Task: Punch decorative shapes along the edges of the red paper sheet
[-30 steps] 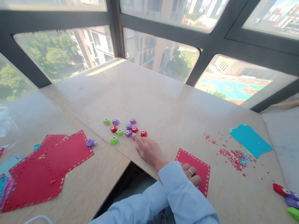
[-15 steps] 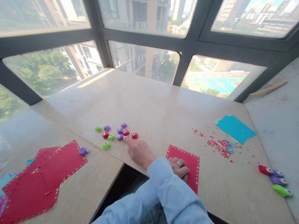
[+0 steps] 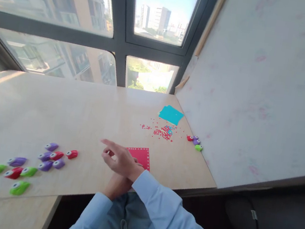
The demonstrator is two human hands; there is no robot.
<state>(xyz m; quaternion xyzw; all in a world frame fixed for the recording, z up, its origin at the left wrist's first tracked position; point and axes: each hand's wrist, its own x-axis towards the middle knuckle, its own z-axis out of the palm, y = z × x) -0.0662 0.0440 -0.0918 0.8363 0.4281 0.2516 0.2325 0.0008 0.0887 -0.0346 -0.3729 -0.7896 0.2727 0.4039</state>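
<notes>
1. The pale surface [image 3: 89, 112] runs from the window frame [image 3: 117, 44] at the back to a near edge that cuts off just before the person's sleeves; on the right it ends at a slanted white board [image 3: 259, 88]. A second, lower slab adjoins at bottom left.
2. Much of the middle and back of the surface lies bare between the cluster of small punches [image 3: 37, 158] at left and the red paper scraps [image 3: 162, 132] at right.
3. The right hand [image 3: 119, 159] crosses over to the left, held above the surface with fingers loosely spread and the index finger extended; it grips nothing.
4. The left hand [image 3: 115, 185] lies under the right wrist at the near edge, mostly hidden; I cannot tell whether it is spread or closed.
5. The red punched sheet [image 3: 142, 156] lies flat just beside the right hand, partly behind it.
6. A teal sheet [image 3: 171, 114] lies near the board, with three more punches [image 3: 195, 141] just beside the board's foot.
7. No readable writing shows.
</notes>
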